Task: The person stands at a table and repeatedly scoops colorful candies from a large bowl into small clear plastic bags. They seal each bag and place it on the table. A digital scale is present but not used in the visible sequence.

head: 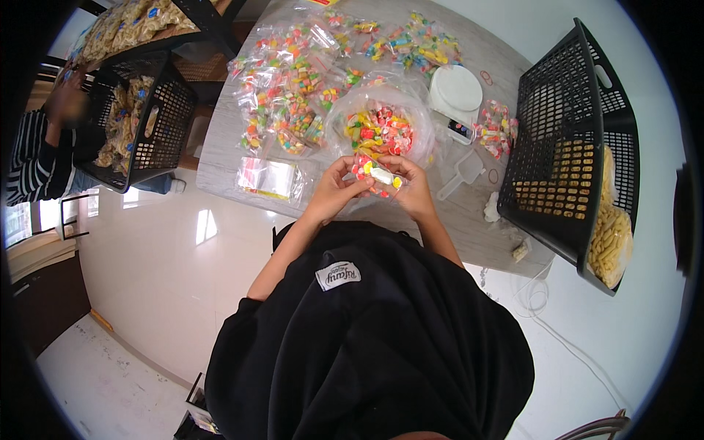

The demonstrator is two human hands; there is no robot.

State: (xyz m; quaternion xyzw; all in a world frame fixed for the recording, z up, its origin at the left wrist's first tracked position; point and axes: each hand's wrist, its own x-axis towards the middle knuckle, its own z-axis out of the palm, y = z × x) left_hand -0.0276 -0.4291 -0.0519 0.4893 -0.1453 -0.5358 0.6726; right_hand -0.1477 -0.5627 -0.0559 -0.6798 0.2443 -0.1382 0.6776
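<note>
Both of my hands hold a small clear plastic bag of wrapped candies (380, 175) near the front edge of the table. My left hand (338, 190) grips its left side, the thumb lying across the front. On the other side, my right hand (413, 190) pinches the upper and right part of the bag. Just beyond my fingers sits a large open plastic bag (338, 124) filled with loose candies (385, 129) in red, yellow and green wrappers. A stack of flat, unfilled plastic pouches (269, 179) lies to the left.
Many filled candy bags (297, 82) cover the table's (220, 170) far left. At right are a white digital scale (455, 91), a plastic scoop (462, 173), more candy (495, 132) and a tall black crate (550, 132). At far left, a person's arm (38, 143) is beside another crate (165, 132).
</note>
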